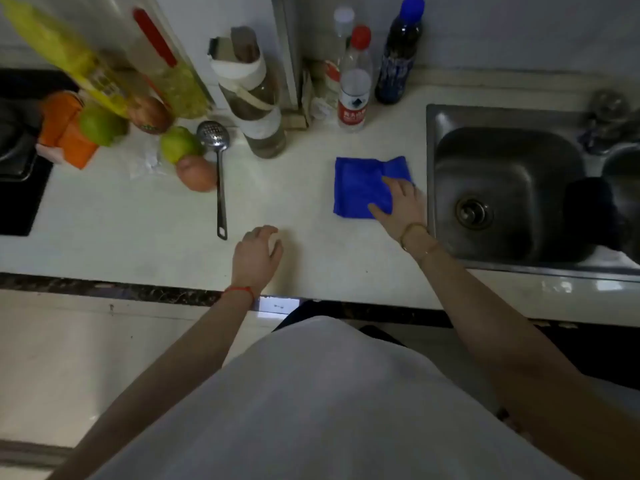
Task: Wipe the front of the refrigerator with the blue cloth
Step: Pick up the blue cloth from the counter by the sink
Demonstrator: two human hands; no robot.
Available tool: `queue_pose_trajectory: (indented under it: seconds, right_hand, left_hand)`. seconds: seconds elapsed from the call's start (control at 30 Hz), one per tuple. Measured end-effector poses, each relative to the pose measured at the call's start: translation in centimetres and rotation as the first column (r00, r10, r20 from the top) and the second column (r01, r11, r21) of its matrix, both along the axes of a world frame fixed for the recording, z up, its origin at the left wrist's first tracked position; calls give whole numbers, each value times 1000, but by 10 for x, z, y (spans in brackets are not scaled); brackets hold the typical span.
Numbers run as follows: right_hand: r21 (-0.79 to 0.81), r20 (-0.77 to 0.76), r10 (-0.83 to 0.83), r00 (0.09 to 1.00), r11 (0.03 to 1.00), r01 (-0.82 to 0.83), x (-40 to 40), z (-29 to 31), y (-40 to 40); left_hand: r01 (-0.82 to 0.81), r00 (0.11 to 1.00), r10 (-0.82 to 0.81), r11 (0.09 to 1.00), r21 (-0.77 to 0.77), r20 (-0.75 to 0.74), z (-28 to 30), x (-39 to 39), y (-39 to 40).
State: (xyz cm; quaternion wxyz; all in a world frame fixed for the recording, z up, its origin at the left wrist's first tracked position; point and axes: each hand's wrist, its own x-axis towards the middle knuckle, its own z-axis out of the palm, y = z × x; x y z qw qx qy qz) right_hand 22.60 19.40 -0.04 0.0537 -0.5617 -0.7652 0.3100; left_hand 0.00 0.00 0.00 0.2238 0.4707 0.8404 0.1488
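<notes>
A folded blue cloth (360,183) lies flat on the white counter (294,202), just left of the sink. My right hand (398,204) rests on the cloth's right part, fingers spread over it and thumb on its lower edge. My left hand (256,258) hovers over the counter's front part, fingers loosely curled and holding nothing. No refrigerator is in view.
A steel sink (512,192) sits at the right. A slotted ladle (216,157), fruit (180,145), a wrapped jar (258,109) and bottles (355,84) stand along the back. A black stove (17,161) is at far left.
</notes>
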Motion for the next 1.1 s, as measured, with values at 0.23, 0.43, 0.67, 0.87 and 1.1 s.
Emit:
queue_pose_trajectory:
  seconds: [0.23, 0.43, 0.67, 0.87, 1.1]
  right_hand:
    - [44, 396, 95, 913, 991, -123, -38, -26, 25]
    - [161, 433, 103, 896, 969, -190, -38, -32, 19]
    - [153, 264, 152, 952, 968, -197, -26, -29, -13]
    - [140, 49, 200, 979, 969, -205, 4, -17, -54]
    - [54, -109, 297, 949, 955, -293, 41, -9, -112]
  left_hand:
    - [184, 974, -206, 962, -202, -94, -10, -14, 5]
    - [188, 972, -213, 956, -224, -96, -11, -16, 6]
    - [130, 988, -141, 982, -137, -70, -10, -10, -3]
    - [-64, 997, 64, 998, 3, 52, 0, 8, -33]
    - [-324, 934, 319, 946, 9, 163, -1, 63, -123]
